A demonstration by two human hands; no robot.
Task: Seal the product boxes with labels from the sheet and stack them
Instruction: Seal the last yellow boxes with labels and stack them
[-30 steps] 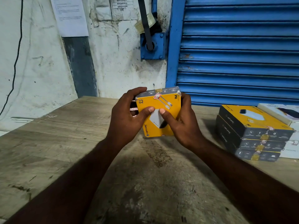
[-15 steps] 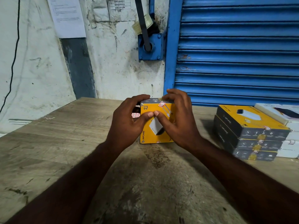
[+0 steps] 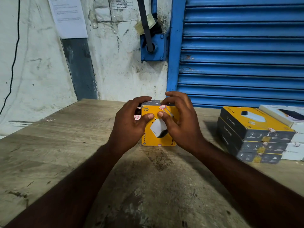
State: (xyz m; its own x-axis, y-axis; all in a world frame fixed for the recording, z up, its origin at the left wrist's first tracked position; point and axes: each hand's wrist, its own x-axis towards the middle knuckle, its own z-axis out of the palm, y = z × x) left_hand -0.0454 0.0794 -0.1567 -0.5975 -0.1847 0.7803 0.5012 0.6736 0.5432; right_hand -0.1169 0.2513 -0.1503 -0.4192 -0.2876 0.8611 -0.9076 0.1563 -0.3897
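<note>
The yellow product box (image 3: 158,129) stands upright on its lower edge in the middle of the wooden table (image 3: 65,145), near the far edge, which runs along the wall and the blue roller shutter (image 3: 243,55). The left edge of the table goes diagonally toward the viewer, and between it and the box there is wide bare wood; in front of the box the surface is open too, crossed only by the two forearms. The left hand (image 3: 130,124) grips the box from the left and the right hand (image 3: 181,122) from the right. Both have their fingers curled over the dark top side, and their thumbs press on the yellow front. A small red-bordered label (image 3: 162,107) is folded over the top front edge. Behind the left hand a part of the label sheet (image 3: 137,117) shows on the table. To the right, well apart from the box, a stack of three sealed boxes (image 3: 256,134) lies flat, with white boxes (image 3: 294,129) just beside it. Compared with one second ago, the box is lower and now rests on the table, and the right fingers have moved from its side onto its top.
</note>
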